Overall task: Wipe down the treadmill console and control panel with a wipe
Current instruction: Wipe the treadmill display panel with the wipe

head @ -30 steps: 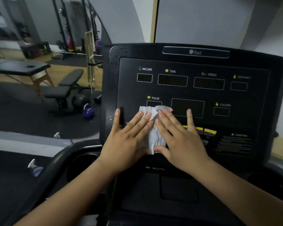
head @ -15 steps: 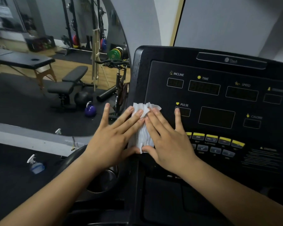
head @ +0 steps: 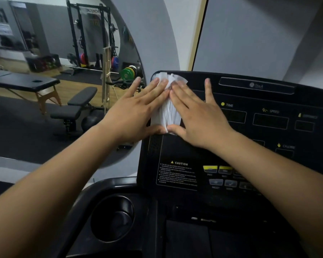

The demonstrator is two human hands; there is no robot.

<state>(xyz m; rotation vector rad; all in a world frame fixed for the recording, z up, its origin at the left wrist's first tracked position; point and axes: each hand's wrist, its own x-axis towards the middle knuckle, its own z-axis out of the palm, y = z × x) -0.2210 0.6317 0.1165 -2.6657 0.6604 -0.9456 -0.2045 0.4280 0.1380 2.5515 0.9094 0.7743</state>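
Cup holder (head: pixel 113 218) at the near left of the console (head: pixel 250 131) is dark; its contents cannot be told. Left hand (head: pixel 136 112) and right hand (head: pixel 198 116) lie flat side by side, each grip spread with straight fingers, pressing the crumpled white wipe (head: pixel 169 112) against the console's far left corner.

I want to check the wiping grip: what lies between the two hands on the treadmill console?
In the head view, the bunched white wipe lies between the left hand and the right hand, both pressing it on the console.
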